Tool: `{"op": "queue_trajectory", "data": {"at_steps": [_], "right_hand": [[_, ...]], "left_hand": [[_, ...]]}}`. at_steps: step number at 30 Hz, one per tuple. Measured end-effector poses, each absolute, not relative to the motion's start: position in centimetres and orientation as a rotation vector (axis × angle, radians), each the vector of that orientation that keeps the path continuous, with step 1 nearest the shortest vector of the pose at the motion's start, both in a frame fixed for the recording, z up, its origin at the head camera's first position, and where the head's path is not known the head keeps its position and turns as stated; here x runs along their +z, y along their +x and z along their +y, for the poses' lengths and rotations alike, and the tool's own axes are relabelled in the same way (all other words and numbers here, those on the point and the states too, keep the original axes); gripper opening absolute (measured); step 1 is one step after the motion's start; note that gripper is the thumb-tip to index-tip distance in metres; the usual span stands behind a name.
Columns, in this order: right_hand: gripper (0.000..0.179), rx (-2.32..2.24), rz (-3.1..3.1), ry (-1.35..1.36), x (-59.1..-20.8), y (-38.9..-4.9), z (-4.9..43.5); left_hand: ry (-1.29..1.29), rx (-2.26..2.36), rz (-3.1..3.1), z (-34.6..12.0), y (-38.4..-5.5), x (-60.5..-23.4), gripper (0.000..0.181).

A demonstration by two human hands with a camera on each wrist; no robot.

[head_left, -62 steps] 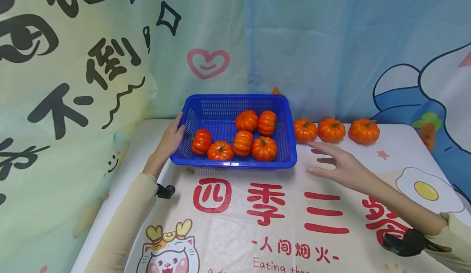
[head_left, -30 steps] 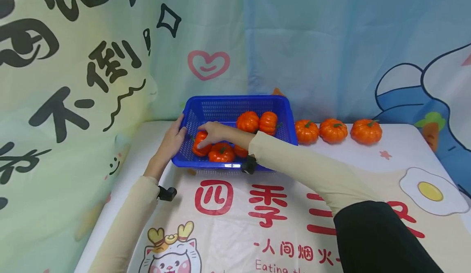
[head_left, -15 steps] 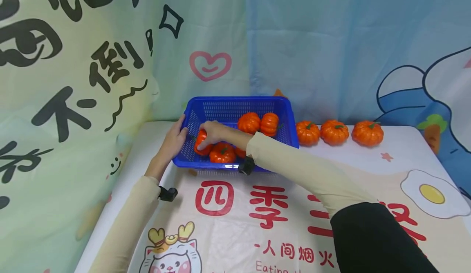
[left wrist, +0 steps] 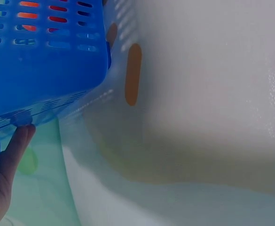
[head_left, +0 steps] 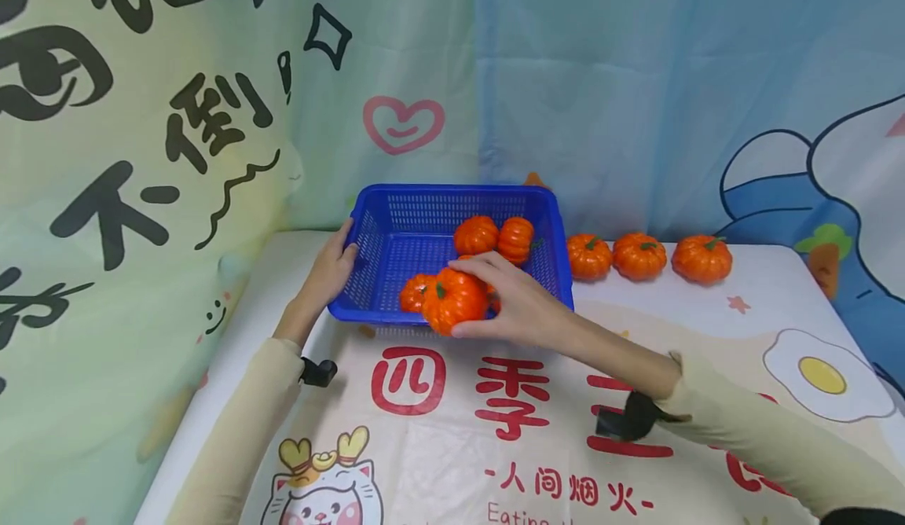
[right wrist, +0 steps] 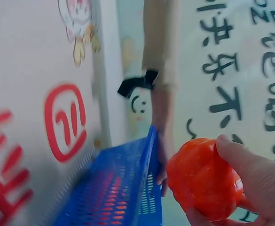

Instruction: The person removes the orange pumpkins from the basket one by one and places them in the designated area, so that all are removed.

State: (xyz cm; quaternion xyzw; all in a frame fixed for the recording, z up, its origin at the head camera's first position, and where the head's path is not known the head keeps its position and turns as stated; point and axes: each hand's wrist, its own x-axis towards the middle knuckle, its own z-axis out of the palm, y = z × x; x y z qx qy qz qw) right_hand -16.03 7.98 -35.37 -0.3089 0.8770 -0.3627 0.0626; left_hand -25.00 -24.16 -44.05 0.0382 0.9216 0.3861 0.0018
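My right hand (head_left: 523, 305) grips a shiny orange pumpkin (head_left: 455, 302) with a green stem, raised over the front rim of the blue basket (head_left: 368, 313). In the right wrist view the thumb lies across the top of the pumpkin (right wrist: 203, 179) and other fingers reach beneath it. My left hand (head_left: 328, 269) rests against the outside of the basket's left end, its fingers fairly straight. The left wrist view shows that hand (left wrist: 5, 174) touching the basket wall (left wrist: 43, 75). Inside the basket, more pumpkins sit toward the right, including one at the back (head_left: 476, 236); some are partly hidden.
To the right of the basket, three pumpkins stand in a row along the back of the table: one near (head_left: 588, 257), one middle (head_left: 639, 256), one far (head_left: 702, 259). A printed tablecloth (head_left: 424, 446) covers the table. A curtain (head_left: 587, 100) hangs behind.
My right hand went into the basket, took hold of the pumpkin at its left end, then lifted it and moved it right toward the front rim. My left hand stayed at the basket's side.
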Motion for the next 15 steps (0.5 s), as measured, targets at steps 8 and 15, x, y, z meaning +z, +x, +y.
{"op": "queue_trajectory", "data": {"at_steps": [8, 15], "right_hand": [[0.075, -1.330, 2.677, -0.693, -37.1, -11.5, 14.4], [0.073, -1.436, 2.679, -0.491, -38.6, -9.6, 17.8]], "left_hand": [[0.106, 1.222, 2.885, -24.1, -25.0, -44.0, 0.058], [0.112, 1.222, 2.880, -24.0, -24.8, -43.8, 0.058]]}}
